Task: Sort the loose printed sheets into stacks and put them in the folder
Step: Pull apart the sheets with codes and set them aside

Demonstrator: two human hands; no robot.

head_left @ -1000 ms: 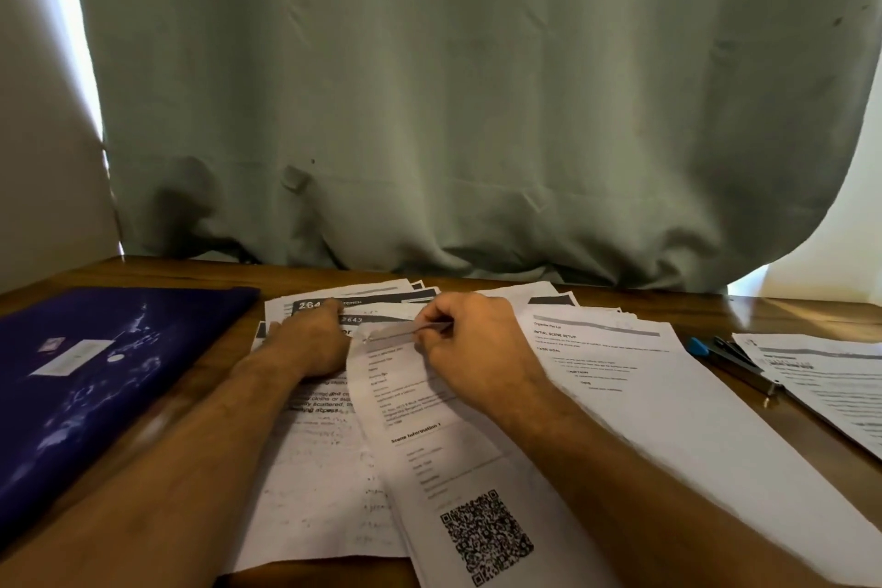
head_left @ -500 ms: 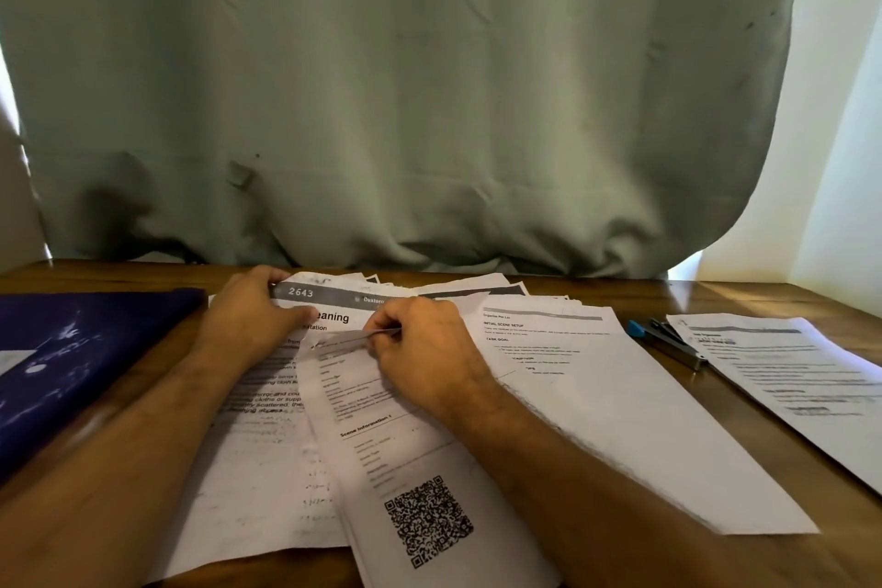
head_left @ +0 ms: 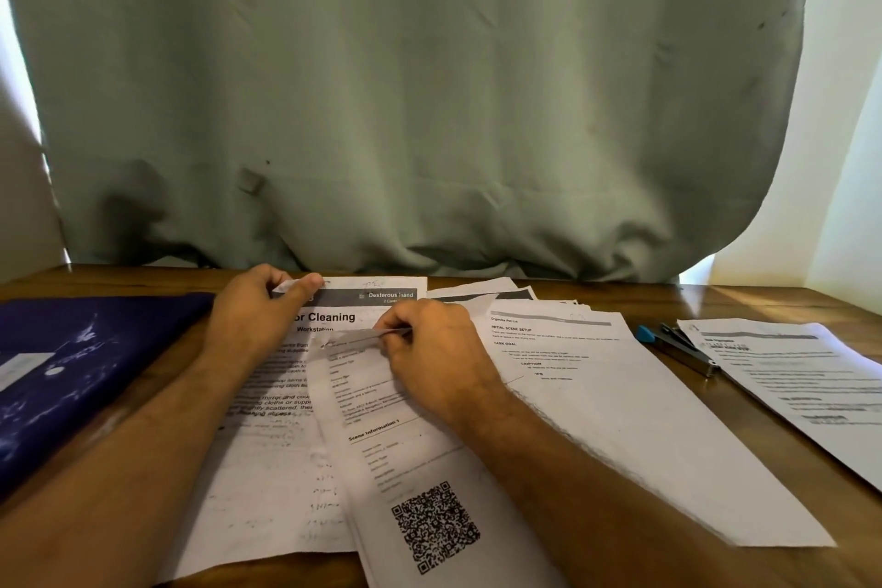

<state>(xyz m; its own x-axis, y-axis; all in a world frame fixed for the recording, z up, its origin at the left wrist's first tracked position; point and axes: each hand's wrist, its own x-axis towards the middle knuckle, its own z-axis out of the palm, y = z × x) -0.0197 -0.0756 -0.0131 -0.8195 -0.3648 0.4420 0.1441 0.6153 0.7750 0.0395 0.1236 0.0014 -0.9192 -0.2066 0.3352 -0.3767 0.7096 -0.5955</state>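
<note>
- Since the earlier frames, the left hand [head_left: 260, 315] has slid toward the far edge of the pile and now pinches the top left corner of the cleaning sheet [head_left: 334, 318], thumb and finger curled over it; more of that sheet's heading shows.
- Right hand [head_left: 429, 349] is clamped on the top edge of the QR sheet [head_left: 415, 482], which lies skewed over the cleaning sheet, its long axis running from the hands toward the person.
- Both sheets sit mid-counter [head_left: 763, 296], each with its own hand on it.
- Blue folder [head_left: 86, 363] lies closed to the left, just beside the left forearm, so the left hand is the nearer one.
- Likely next: pulling the two sheets apart sideways.
</note>
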